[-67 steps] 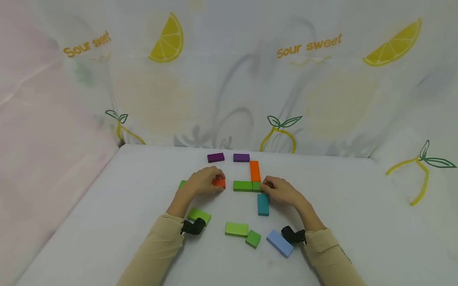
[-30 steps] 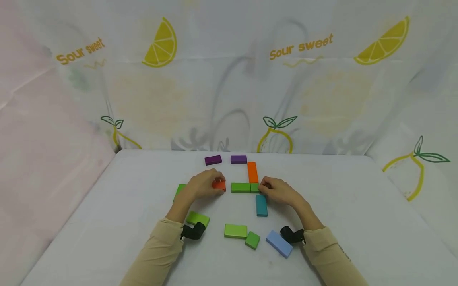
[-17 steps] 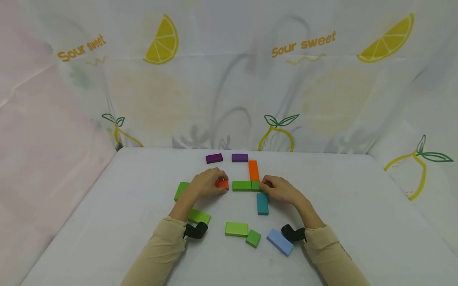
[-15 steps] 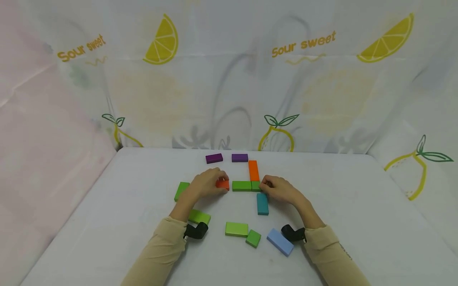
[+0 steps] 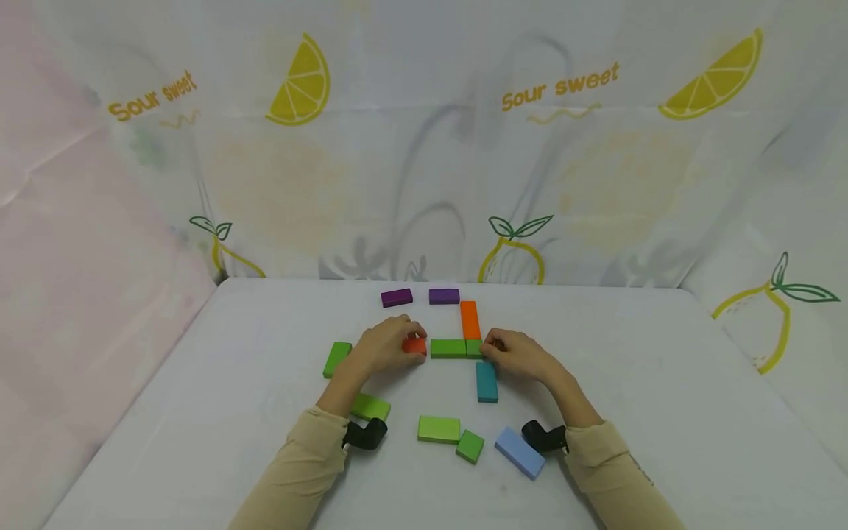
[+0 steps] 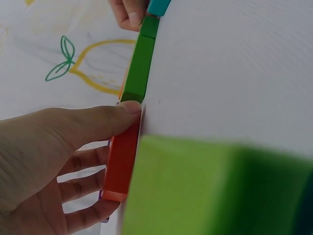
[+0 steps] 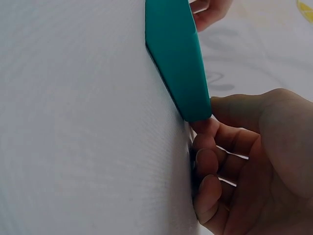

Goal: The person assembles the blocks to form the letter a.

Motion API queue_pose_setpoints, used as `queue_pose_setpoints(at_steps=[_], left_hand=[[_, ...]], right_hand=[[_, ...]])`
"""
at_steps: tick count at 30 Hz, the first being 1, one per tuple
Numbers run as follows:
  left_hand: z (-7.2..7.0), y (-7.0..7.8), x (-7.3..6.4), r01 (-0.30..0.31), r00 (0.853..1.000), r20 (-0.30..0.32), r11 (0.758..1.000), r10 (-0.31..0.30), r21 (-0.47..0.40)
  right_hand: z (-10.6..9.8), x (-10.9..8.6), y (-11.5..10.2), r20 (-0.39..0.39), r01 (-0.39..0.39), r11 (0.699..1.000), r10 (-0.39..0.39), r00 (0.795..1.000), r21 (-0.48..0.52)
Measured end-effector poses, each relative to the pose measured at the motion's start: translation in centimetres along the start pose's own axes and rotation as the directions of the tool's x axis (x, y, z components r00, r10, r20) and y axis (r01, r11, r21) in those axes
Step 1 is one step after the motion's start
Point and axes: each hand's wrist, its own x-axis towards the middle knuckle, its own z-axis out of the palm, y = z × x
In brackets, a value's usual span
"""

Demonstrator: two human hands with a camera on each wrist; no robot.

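Fingers & thumb of L hand (image 5: pixel 386 346) pinch red block (image 5: pixel 415 346), just left of long green block (image 5: pixel 447 349). R hand (image 5: pixel 522 355), fingers bent, pinches small green block (image 5: pixel 473 349) at right end, w/ blue-green block (image 5: pixel 486 383) on near side.

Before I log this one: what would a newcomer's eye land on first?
Probably the left hand near the head view's centre, gripping a red block, with the right hand at a small green block to its right. Next, perhaps, the two yellow lemon slices printed high on the backdrop behind.
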Motion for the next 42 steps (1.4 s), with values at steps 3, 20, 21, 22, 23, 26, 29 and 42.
queue_pose_setpoints(at_steps=[3,20,21,22,23,26,29,42], left_hand=[[0.2,-0.03,-0.08,-0.005,1.0,-0.007,1.0,0.004,-0.006],[0.74,0.18,-0.02,-0.017,1.0,-0.016,1.0,0.018,0.003],[0.77,0.17,0.02,-0.02,1.0,-0.021,1.0,0.02,0.006],[0.74,0.18,0.06,-0.023,0.999,-0.026,1.0,0.023,0.007],[0.71,0.16,0.12,-0.021,0.999,-0.026,1.0,0.021,0.007],[0.42,0.25,0.13,-0.008,1.0,-0.023,1.0,0.008,0.0],[0.2,0.25,0.19,0.014,1.0,-0.007,1.0,-0.014,-0.012],[0.37,0.05,0.35,-0.014,1.0,-0.006,1.0,0.014,-0.024]], right_hand=[[0.12,-0.04,0.02,0.004,0.004,1.0,-0.004,1.0,0.007],[0.06,-0.16,0.03,0.022,0.0,1.0,0.0,1.0,-0.003],[0.02,-0.15,0.04,0.02,-0.003,1.0,0.003,1.0,-0.007],[0.0,-0.12,0.04,0.016,-0.006,1.0,0.006,1.0,-0.007],[-0.07,-0.1,0.03,0.015,-0.007,1.0,0.007,1.0,-0.009],[-0.09,0.01,0.09,0.007,-0.01,1.0,0.01,1.0,-0.007],[-0.03,0.02,0.13,0.003,0.006,1.0,-0.006,1.0,-0.002],[0.0,0.11,0.16,0.004,0.0,1.0,0.0,1.0,-0.01]])
